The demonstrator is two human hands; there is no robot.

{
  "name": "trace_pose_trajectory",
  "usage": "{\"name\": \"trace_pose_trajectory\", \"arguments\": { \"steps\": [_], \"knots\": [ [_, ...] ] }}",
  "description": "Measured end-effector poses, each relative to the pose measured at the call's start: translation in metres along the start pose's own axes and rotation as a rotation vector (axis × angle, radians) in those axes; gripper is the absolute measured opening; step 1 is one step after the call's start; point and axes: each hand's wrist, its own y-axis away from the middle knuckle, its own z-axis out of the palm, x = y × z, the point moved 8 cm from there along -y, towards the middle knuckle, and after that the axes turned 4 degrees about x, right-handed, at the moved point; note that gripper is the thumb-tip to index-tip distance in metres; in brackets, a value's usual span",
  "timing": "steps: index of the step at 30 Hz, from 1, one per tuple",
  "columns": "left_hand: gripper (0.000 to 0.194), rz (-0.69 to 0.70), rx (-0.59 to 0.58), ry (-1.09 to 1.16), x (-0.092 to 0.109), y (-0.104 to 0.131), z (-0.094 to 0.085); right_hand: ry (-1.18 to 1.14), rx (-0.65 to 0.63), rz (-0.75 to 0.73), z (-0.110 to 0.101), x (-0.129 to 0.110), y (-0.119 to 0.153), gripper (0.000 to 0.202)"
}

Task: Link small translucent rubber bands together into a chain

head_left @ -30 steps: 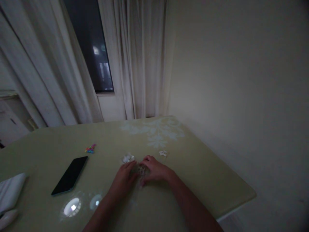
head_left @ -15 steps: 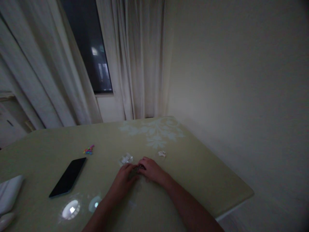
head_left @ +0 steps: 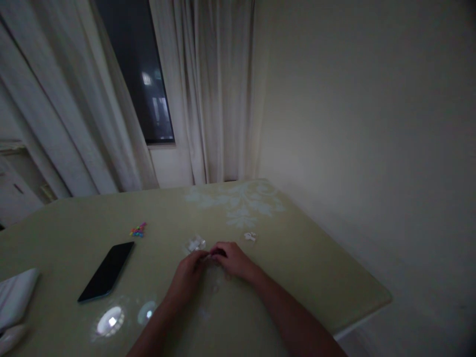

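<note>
My left hand point(head_left: 189, 271) and my right hand point(head_left: 231, 259) meet over the middle of the table, fingertips pinched together. Between them is something small that I cannot make out; the fingers cover most of it. Just behind my left hand lies a clear plastic packet point(head_left: 196, 243) with whitish bits in it. Beyond my right hand, a little to its right, are some small white pieces point(head_left: 250, 236).
A black phone point(head_left: 106, 272) lies left of my hands, with a small pile of colourful pieces point(head_left: 139, 229) behind it. A white object point(head_left: 17, 297) sits at the left edge. The table point(head_left: 316, 277) meets a wall on the right, and curtains point(head_left: 219, 99) hang behind.
The fingers of both hands have closed into a tighter pinch, and the small thing between them shows less. The things on the table lie as before.
</note>
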Motion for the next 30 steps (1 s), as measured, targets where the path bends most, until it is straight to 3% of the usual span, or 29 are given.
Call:
{"name": "trace_pose_trajectory", "arguments": {
  "steps": [6, 14, 18, 22, 25, 30],
  "knots": [
    [0.036, 0.004, -0.047, 0.097, 0.002, -0.001, -0.004, -0.264, -0.026, 0.024, 0.003, 0.0, 0.001, 0.025],
    [0.043, -0.062, -0.097, 0.248, 0.002, 0.0, -0.004, -0.295, 0.027, 0.014, -0.004, 0.004, -0.001, 0.026],
    [0.045, -0.11, -0.107, 0.224, -0.004, 0.001, -0.008, -0.362, -0.024, 0.022, -0.006, 0.008, -0.001, 0.029],
    [0.047, -0.136, -0.135, 0.17, -0.008, 0.004, -0.011, -0.401, -0.107, 0.087, -0.008, 0.013, 0.001, 0.047],
    [0.049, -0.078, -0.129, 0.057, -0.004, 0.01, -0.014, -0.314, -0.206, 0.108, -0.013, 0.01, 0.007, 0.058],
    [0.069, 0.052, -0.196, -0.076, 0.007, 0.019, -0.006, 0.09, -0.262, 0.07, -0.026, 0.007, 0.014, 0.082]
  ]
}}
